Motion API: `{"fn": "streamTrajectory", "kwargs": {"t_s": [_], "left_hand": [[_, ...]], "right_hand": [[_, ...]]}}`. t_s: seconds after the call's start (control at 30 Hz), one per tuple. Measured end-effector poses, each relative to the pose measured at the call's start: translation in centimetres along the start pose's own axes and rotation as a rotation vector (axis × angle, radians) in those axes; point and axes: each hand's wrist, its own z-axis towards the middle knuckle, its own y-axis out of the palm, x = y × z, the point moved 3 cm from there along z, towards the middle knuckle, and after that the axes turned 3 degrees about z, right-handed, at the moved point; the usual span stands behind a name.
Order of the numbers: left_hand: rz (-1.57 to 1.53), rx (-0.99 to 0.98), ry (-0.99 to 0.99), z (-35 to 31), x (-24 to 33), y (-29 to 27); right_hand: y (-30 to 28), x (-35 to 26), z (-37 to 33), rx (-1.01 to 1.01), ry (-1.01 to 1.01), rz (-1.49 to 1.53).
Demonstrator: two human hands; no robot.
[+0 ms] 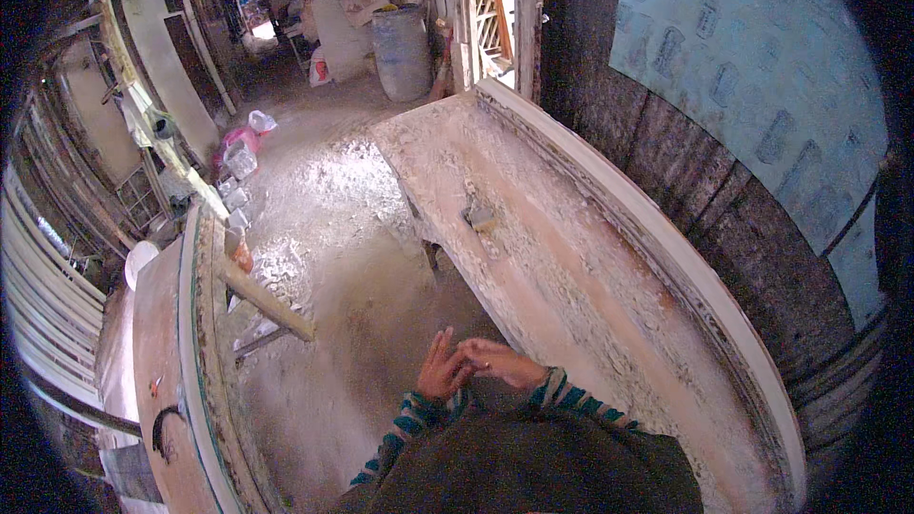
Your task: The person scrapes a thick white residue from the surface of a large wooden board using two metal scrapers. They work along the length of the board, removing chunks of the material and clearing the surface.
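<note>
your left hand [441, 375], fingers straight, your right hand [505, 366] touching it, grip obscured, can't tell, long dusty pinkish-brown table [581, 314] at your right, near end cut off

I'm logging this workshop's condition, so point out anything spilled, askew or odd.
Pale, crumbly residue is strewn across the long table on the right, and whitish patches mark the floor to its left. They look like spills or drips, though that may be normal here.
</note>
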Motion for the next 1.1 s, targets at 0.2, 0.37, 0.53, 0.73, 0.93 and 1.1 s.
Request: {"fn": "streamTrajectory", "kwargs": {"t_s": [0.2,0.37,0.53,0.73,0.93,1.1], "left_hand": [[-0.326,-0.105,-0.161,9.1,-12.6,-1.1],[-0.441,-0.223,-0.161,17.2,-17.0,-5.0],[-0.543,-0.168,-0.036,22.4,-19.2,-5.6],[-0.981,-0.441,-0.372,27.1,-17.7,-3.4],[-1.026,-0.525,-0.301,28.4,-14.2,-0.5],[-1.053,-0.437,-0.26,26.3,-16.9,2.1]], "right_hand": [[-10.5,-8.9,14.1,0.462,-0.349,-0.718],[-16.9,-16.4,23.4,1.088,-0.243,-1.363],[-20.6,-17.8,27.7,0.997,0.145,-1.343],[-14.5,-20.7,20.3,1.095,-0.252,-1.246],[-10.0,-15.1,17.7,1.029,-0.537,-1.391],[-8.9,-14.6,16.7,1.029,-0.58,-1.171]]}}
